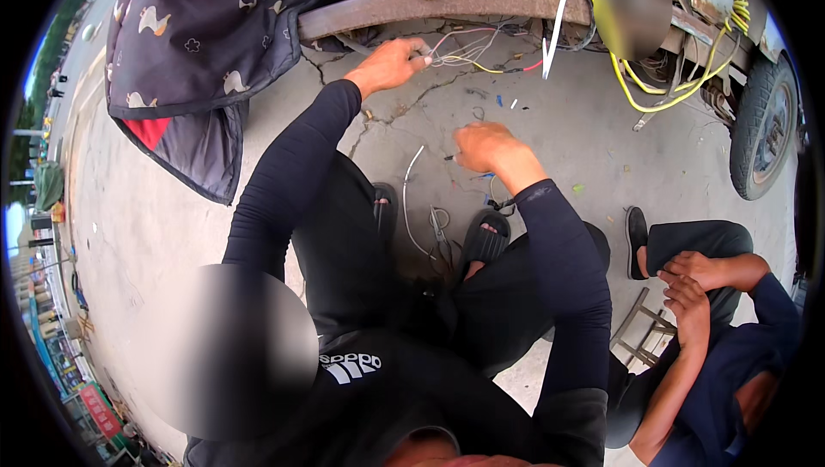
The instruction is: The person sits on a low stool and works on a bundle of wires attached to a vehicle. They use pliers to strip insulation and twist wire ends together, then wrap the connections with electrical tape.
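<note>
My left hand [394,66] reaches out below the rusty frame bar [507,0] of a vehicle, its fingers closed on a bundle of thin wires [468,57]. The strands run right from my fingertips, some bare-looking, others yellow and red. Nearer to me, my right hand [491,151] hangs over the ground with curled fingers. A small dark tip pokes out on its left side; what it belongs to is hidden in the hand. Between my feet lie scissors or pliers [440,225] and a curved white cable [406,201].
A quilted, duck-patterned cover [198,37] drapes at the upper left. Yellow cable [644,104] loops down by a wheel [765,128] at the right. Small scraps [514,104] dot the cracked ground. Another person [713,338] sits at the lower right with hands together, beside a stool [640,329].
</note>
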Demonstrator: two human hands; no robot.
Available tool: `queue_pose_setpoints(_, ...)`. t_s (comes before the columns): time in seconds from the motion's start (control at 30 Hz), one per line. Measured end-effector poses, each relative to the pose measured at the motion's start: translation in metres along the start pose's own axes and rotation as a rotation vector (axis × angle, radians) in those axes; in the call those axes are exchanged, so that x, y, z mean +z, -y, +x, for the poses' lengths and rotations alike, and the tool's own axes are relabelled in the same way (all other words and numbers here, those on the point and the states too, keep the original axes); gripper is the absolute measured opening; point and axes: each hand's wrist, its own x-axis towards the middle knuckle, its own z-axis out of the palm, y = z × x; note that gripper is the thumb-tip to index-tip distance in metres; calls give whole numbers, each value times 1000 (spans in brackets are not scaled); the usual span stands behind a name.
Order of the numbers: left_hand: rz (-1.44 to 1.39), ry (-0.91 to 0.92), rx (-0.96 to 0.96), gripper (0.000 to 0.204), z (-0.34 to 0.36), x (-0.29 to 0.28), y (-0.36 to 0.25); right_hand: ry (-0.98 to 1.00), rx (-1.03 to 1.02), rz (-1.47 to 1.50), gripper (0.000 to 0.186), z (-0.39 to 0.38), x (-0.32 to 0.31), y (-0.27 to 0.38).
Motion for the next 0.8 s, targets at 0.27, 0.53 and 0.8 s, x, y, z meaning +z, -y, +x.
queue_pose_setpoints(0.27, -355, 27, -178, 31, 9, 26, 15, -137, 122, 76, 32, -8, -17, -33)
queue_pose_setpoints(0.53, -523, 58, -234, 27, -6, -11, 20, -213, 84, 111, 37, -32, -64, -5)
queue_pose_setpoints(0.8, -533, 22, -189, 32, -51, -80, -39, -260, 115, 111, 32, -114, -138, 39)
